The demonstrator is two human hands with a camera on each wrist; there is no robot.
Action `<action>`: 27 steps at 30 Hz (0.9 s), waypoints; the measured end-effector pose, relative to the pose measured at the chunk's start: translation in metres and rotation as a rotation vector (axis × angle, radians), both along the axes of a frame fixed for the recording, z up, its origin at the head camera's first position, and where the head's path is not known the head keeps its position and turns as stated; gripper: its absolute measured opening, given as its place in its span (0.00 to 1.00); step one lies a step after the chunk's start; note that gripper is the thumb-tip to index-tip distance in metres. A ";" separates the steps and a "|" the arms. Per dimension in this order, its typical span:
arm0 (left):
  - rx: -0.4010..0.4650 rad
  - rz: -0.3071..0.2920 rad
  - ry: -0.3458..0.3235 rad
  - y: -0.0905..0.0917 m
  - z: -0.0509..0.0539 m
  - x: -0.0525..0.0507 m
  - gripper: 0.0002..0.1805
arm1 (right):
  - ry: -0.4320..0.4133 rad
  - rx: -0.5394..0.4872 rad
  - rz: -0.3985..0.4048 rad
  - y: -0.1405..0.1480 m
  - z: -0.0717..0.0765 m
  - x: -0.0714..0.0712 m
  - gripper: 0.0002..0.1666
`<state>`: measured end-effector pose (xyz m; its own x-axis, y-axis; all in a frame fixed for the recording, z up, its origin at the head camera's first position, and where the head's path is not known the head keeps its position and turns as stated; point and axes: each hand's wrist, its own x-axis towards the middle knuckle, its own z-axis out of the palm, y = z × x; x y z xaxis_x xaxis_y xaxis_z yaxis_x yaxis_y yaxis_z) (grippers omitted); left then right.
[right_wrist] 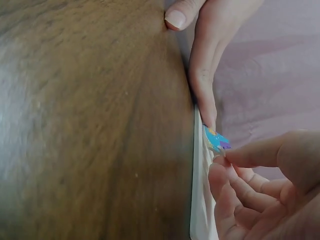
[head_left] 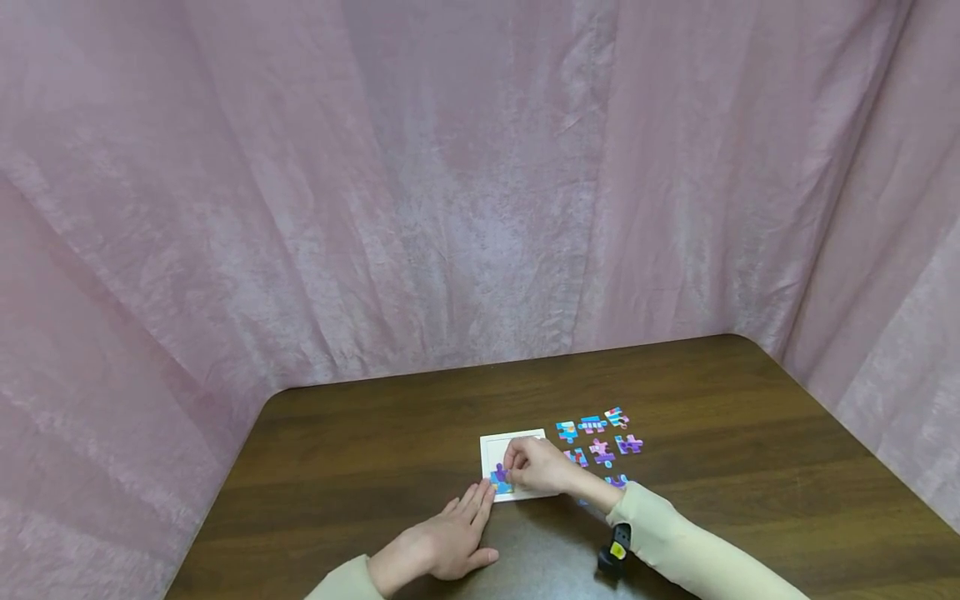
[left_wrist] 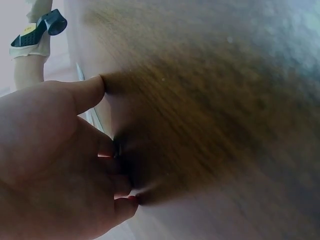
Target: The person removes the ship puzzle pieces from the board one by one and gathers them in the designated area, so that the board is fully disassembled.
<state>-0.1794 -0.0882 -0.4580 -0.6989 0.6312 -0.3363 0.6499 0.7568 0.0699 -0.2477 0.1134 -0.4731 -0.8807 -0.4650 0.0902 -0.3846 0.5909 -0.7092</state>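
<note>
A blue and purple jigsaw piece (head_left: 500, 482) lies in the lower left corner of a white square puzzle tray (head_left: 493, 451). My right hand (head_left: 542, 465) reaches over the tray and pinches this piece between thumb and fingertips. In the right wrist view the piece (right_wrist: 215, 140) looks slightly tilted within the tray's edge. My left hand (head_left: 453, 537) lies with extended fingers, their tips touching the tray's lower left corner beside the piece. The left wrist view shows that hand's palm (left_wrist: 50, 155) and its thumb on the tabletop.
Several loose jigsaw pieces (head_left: 602, 452) lie right of the tray, some partly covered by the right forearm. The brown wooden table (head_left: 360, 442) has its back edge by a pink curtain (head_left: 480, 208). A black wrist camera (head_left: 615, 550) sits on the right wrist.
</note>
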 end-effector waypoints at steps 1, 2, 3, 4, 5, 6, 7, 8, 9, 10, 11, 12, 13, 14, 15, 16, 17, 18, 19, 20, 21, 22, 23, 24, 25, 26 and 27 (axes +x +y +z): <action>-0.002 -0.002 0.002 0.000 0.000 0.000 0.43 | -0.010 -0.008 -0.003 0.001 0.001 0.000 0.05; -0.004 -0.003 0.004 0.000 -0.001 0.000 0.43 | -0.018 -0.013 -0.005 0.003 0.002 0.000 0.05; -0.006 -0.004 0.005 0.000 0.000 0.001 0.43 | -0.029 -0.020 -0.009 0.005 0.003 0.000 0.05; -0.009 -0.003 0.007 0.000 0.000 0.001 0.43 | -0.037 -0.026 -0.013 0.006 0.004 0.000 0.04; -0.010 -0.003 0.009 0.000 -0.001 0.000 0.43 | -0.048 -0.038 -0.014 0.009 0.005 -0.001 0.04; -0.010 -0.002 0.009 0.000 -0.001 0.000 0.43 | -0.063 -0.050 -0.015 0.011 0.007 -0.001 0.04; -0.010 -0.002 0.010 0.000 -0.001 0.000 0.43 | -0.073 -0.062 -0.015 0.014 0.008 -0.001 0.04; -0.008 -0.003 0.011 0.001 -0.001 0.000 0.43 | -0.080 -0.073 -0.013 0.017 0.009 -0.001 0.04; -0.008 -0.003 0.011 0.001 -0.002 0.000 0.43 | -0.089 -0.086 -0.012 0.019 0.010 -0.002 0.04; -0.007 -0.004 0.011 0.001 -0.002 0.000 0.43 | -0.093 -0.098 -0.009 0.022 0.011 -0.002 0.04; -0.006 -0.005 0.010 0.000 -0.003 0.000 0.43 | -0.098 -0.109 -0.006 0.024 0.012 -0.001 0.04; -0.007 -0.006 0.010 0.000 -0.003 0.000 0.43 | -0.101 -0.114 -0.006 0.027 0.012 -0.001 0.04; -0.007 -0.006 0.010 0.000 -0.004 0.000 0.43 | -0.101 -0.121 -0.009 0.029 0.013 -0.001 0.04; -0.008 -0.006 0.010 0.000 -0.004 0.000 0.43 | -0.098 -0.131 -0.008 0.031 0.013 -0.001 0.04; -0.009 -0.004 0.009 0.000 -0.004 0.000 0.43 | -0.102 -0.137 -0.009 0.034 0.014 -0.001 0.04; -0.010 -0.003 0.007 0.000 -0.004 0.000 0.43 | -0.108 -0.146 -0.010 0.036 0.014 -0.001 0.03; -0.010 -0.001 0.005 0.000 -0.004 0.000 0.43 | -0.115 -0.152 -0.014 0.039 0.014 -0.001 0.03; -0.011 0.001 0.003 0.000 -0.004 -0.001 0.43 | -0.124 -0.162 -0.016 0.041 0.015 -0.002 0.03; -0.010 0.003 0.000 0.001 -0.004 -0.001 0.43 | -0.131 -0.172 -0.018 0.044 0.014 -0.002 0.03; -0.011 0.005 -0.003 0.001 -0.003 -0.001 0.43 | -0.141 -0.185 -0.016 0.046 0.014 -0.002 0.04; -0.012 0.007 -0.008 0.001 -0.003 -0.001 0.43 | -0.156 -0.194 -0.017 0.049 0.014 -0.001 0.04; -0.013 0.008 -0.012 0.001 -0.003 -0.001 0.43 | -0.163 -0.202 -0.017 0.051 0.014 -0.001 0.04; -0.014 0.008 -0.016 0.001 -0.003 -0.001 0.43 | -0.168 -0.208 -0.019 0.053 0.014 -0.001 0.05; -0.015 0.008 -0.018 0.001 -0.003 -0.001 0.43 | -0.173 -0.215 -0.018 0.055 0.013 0.000 0.05; -0.014 0.009 -0.021 0.001 -0.003 -0.001 0.43 | -0.179 -0.223 -0.017 0.057 0.013 0.000 0.05; -0.014 0.009 -0.022 0.001 -0.003 -0.001 0.43 | -0.187 -0.228 -0.017 0.059 0.013 0.001 0.06; -0.013 0.008 -0.023 0.001 -0.003 -0.001 0.43 | -0.191 -0.228 -0.016 0.061 0.013 0.001 0.06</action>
<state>-0.1807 -0.0868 -0.4606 -0.6960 0.6213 -0.3601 0.6423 0.7628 0.0747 -0.2464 0.1741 -0.4603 -0.8990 -0.4373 0.0226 -0.2233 0.4133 -0.8828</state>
